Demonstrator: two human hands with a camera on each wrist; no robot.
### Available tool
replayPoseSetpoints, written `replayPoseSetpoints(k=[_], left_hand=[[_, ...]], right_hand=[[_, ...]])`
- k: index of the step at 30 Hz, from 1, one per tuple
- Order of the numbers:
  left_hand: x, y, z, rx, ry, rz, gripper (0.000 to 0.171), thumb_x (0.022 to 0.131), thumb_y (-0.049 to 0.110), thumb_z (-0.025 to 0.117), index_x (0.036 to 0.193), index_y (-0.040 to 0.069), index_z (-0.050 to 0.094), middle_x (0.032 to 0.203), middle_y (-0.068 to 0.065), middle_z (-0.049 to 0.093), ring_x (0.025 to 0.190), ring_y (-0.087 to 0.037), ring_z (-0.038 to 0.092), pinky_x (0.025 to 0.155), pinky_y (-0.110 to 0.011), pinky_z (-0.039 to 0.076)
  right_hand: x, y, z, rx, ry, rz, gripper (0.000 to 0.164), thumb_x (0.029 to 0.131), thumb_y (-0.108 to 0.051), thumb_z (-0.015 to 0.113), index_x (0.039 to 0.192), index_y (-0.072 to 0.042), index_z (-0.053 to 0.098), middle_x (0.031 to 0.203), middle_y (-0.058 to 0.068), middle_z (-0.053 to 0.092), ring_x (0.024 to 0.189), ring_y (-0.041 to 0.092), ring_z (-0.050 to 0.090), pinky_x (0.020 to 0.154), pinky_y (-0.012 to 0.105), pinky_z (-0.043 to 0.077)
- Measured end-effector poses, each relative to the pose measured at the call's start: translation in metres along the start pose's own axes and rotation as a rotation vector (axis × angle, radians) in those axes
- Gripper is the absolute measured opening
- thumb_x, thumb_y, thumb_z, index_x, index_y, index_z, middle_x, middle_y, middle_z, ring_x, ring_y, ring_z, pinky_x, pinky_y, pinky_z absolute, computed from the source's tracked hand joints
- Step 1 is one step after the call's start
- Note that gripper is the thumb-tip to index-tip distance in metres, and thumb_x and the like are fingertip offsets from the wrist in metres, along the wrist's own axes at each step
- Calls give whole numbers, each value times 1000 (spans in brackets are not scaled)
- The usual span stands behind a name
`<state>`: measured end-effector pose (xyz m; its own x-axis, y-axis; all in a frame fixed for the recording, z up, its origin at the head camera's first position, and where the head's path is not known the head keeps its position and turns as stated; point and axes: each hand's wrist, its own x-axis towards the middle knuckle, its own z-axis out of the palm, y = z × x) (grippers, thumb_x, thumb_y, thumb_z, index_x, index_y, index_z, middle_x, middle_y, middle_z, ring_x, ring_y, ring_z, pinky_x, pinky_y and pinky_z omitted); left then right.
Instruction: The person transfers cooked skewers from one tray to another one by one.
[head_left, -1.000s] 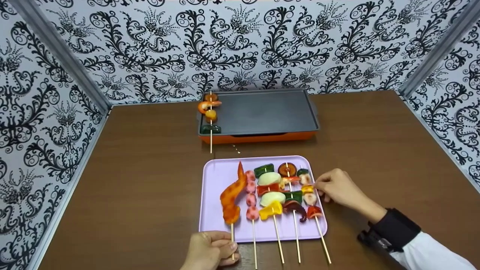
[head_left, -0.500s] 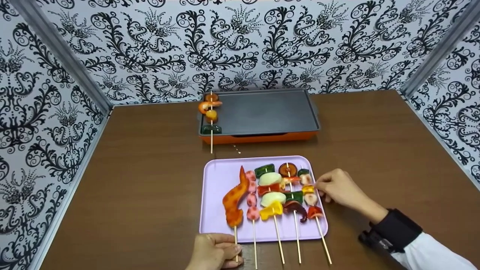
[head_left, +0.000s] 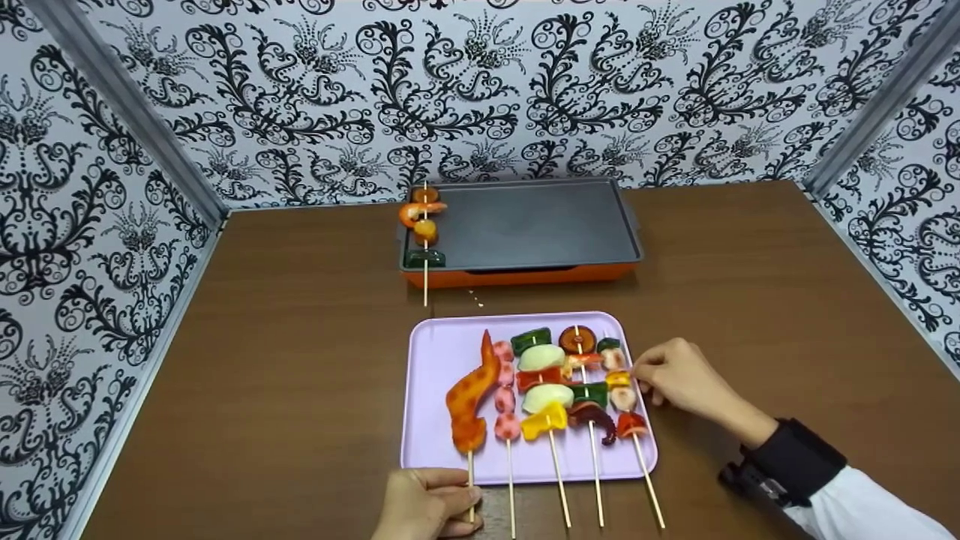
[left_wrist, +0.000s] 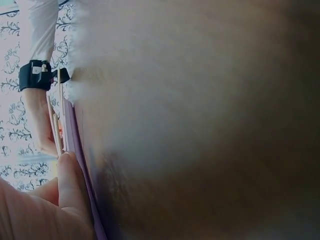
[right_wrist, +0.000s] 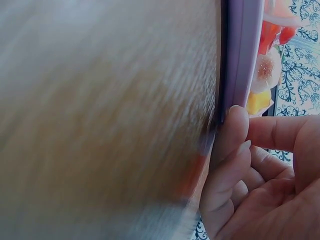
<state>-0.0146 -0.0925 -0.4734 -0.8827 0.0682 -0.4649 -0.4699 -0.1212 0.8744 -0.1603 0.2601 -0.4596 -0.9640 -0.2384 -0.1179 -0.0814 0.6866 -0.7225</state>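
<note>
My left hand pinches the bare stick of a skewered orange-red chicken wing, at the front left of a lilac tray. The wing lies over the tray, close beside a skewer of pink balls. At the tray's right edge, my right hand grips the rim between thumb and fingers; the right wrist view shows the fingertips at the rim. To the right of the pink balls lie a vegetable skewer, an octopus-tentacle skewer and a mixed skewer, their sticks overhanging the front.
Behind the tray stands an orange grill with a dark flat plate. One shrimp skewer lies along its left side, stick overhanging the front. Small pale specks lie on the brown table. Patterned panels enclose the back and sides.
The chicken wing skewer has shifted slightly right and towards me with my left hand, closer to the pink balls. My right hand stays at the tray's rim.
</note>
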Motion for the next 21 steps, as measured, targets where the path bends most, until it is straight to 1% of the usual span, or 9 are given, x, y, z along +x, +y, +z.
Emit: replayPoseSetpoints(k=[6,8,10,12,15,19,20,21], left_hand=[[-1,0,-2,-11,14,-23,28,85,-8,73,107,-23,64,87,-25,73,64,-19,72,58,-29,63],[-2,1,-4,3,10,-12,25,86,-6,74,104,-21,66,84,-24,73,61,-17,71,56,-29,62],[-2,3,-8,36,6,16,20,87,-5,74,100,-19,68,79,-22,73,57,-16,69,54,-28,62],[-2,6,-12,78,7,59,16,87,-4,73,95,-17,70,75,-20,72,54,-14,67,51,-27,61],[-2,15,-21,132,21,122,13,87,-3,72,92,-15,71,72,-17,71,51,-13,66,49,-27,60],[-1,31,-30,187,74,184,11,85,-2,74,90,-12,71,72,-15,70,49,-15,64,48,-30,61],[-1,35,-31,219,98,206,10,84,-1,75,89,-10,72,72,-13,69,50,-16,63,48,-30,60],[0,39,-33,270,127,245,9,83,0,77,87,-7,73,72,-10,69,52,-15,63,50,-29,60]], right_hand=[[0,-1,0,-1,1,3,17,92,-7,66,78,-6,75,61,3,63,46,18,58,38,26,48],[0,-1,-1,3,0,-3,16,92,-7,66,79,-6,76,61,3,62,46,18,58,38,26,48],[0,-1,-1,7,0,-11,16,92,-7,66,79,-6,76,61,3,62,46,17,58,38,26,48],[0,-2,-1,12,-2,-18,15,92,-7,66,80,-5,76,61,3,62,46,17,58,39,26,49],[0,-1,-1,11,-3,-11,15,91,-6,66,80,-5,76,61,2,63,45,16,58,39,26,49],[0,-1,-1,3,-1,-9,16,91,-6,66,80,-5,76,61,2,63,45,15,58,39,26,50],[0,-1,-1,2,-1,-11,16,92,-6,66,79,-5,76,61,2,63,45,16,58,39,26,50],[0,-1,-1,1,-1,-11,17,92,-7,66,79,-6,76,60,2,63,45,16,58,39,26,50]])
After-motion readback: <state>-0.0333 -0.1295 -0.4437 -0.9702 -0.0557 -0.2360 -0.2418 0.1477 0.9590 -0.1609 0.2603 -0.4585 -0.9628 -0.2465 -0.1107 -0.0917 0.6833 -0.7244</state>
